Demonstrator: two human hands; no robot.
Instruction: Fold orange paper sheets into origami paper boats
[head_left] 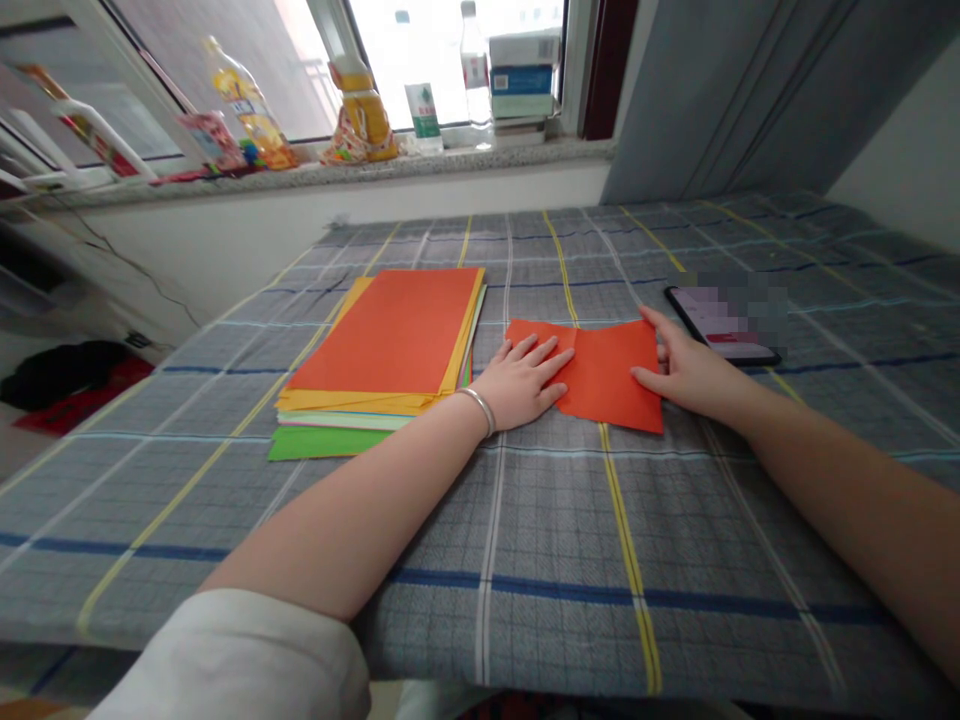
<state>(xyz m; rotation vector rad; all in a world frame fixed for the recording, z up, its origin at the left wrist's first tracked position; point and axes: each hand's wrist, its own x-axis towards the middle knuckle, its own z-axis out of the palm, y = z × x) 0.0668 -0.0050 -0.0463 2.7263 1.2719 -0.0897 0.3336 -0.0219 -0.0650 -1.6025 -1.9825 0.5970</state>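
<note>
Orange-red paper (616, 375), grey plaid cloth (555, 520), silver bracelet (487, 408), white sleeve (255, 655)

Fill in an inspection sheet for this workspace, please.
Surface: plaid cloth, slightly wrinkled.
Work items: creased orange sheet; paper stack to its left, coloured edges uneven, orange on top.
Clutter: phone, lying just beyond the right hand.
Hands: left hand flat on the sheet's left part; right hand at its right edge, thumb on top, grip unclear.
Cables: thin cable at left, off the cloth.
Surroundings: windowsill behind, with bottles and boxes.

Matt paper sheet (611, 372), woven cloth (555, 520), shiny metal bangle (486, 408)
</note>
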